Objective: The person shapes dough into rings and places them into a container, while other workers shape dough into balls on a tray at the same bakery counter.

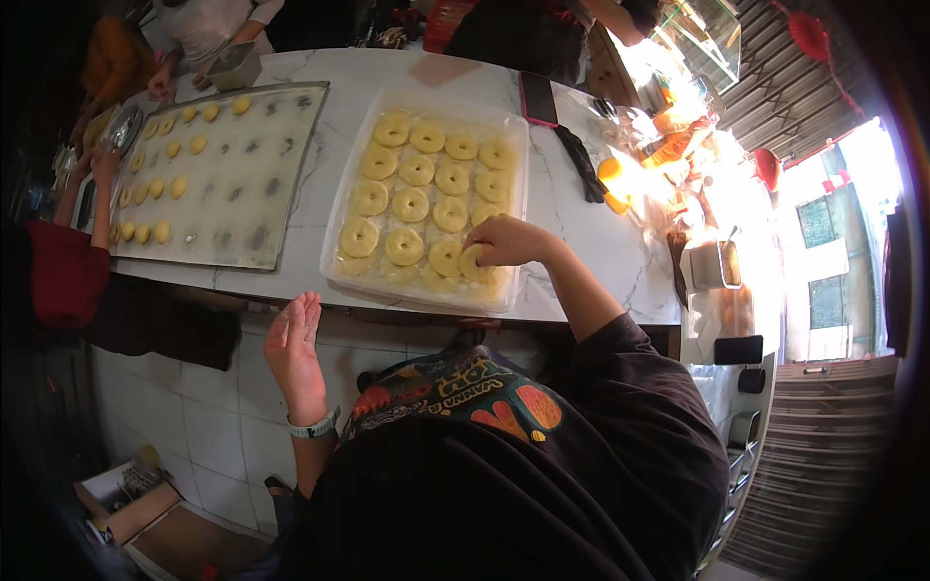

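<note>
In the head view, a white plastic tray [339,228] on the marble-patterned table holds rows of pale yellow dough rings [410,204], each with a hole in its middle. At the tray's near right corner, my right hand [509,239] has its fingers curled down on a dough ring [472,263]. The fingertips are partly hidden, pressed at the ring's middle. My left hand [295,353] is raised in front of the table's near edge, fingers stretched out and close together, holding nothing. A pale watch [313,427] is on that wrist.
To the left lies a large baking sheet [262,208] with small round dough pieces [178,187]; a co-worker's hand [103,165] is beside it. Other people stand across the table [329,68]. A pink-edged phone or tablet [539,100] and a black cloth-like strip [578,167] lie right of the tray.
</note>
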A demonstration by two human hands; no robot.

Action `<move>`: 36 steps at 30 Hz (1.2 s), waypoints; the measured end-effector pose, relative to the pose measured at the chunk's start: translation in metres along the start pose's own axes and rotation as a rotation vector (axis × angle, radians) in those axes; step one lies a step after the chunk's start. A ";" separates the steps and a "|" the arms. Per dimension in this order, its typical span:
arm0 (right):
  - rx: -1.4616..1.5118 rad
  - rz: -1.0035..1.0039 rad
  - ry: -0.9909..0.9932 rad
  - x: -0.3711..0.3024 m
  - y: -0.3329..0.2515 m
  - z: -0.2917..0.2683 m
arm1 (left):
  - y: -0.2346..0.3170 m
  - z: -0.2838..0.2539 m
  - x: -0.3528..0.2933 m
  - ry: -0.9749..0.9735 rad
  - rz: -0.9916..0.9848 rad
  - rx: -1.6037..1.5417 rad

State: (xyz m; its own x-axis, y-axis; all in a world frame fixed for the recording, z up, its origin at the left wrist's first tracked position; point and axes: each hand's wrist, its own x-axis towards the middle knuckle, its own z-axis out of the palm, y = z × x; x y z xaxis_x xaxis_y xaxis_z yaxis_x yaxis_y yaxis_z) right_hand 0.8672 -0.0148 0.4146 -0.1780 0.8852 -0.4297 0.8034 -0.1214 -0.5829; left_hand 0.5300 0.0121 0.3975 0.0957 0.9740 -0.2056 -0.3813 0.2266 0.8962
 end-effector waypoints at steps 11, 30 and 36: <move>0.065 -0.112 -0.192 0.011 0.018 0.004 | -0.008 0.008 0.002 -0.054 -0.037 -0.039; -0.175 0.101 0.097 -0.001 0.016 0.007 | -0.008 0.001 -0.002 0.003 -0.052 -0.057; -0.305 -0.101 0.236 0.000 -0.006 0.033 | -0.011 0.011 -0.004 -0.020 -0.037 -0.016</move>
State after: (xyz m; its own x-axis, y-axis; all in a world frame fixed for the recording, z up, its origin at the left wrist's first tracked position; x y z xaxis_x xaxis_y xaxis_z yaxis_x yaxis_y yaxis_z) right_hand 0.8436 -0.0286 0.3952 -0.1583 0.9690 -0.1899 0.9267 0.0794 -0.3672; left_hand 0.5440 0.0061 0.3927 0.1285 0.9646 -0.2304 -0.3918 0.2628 0.8817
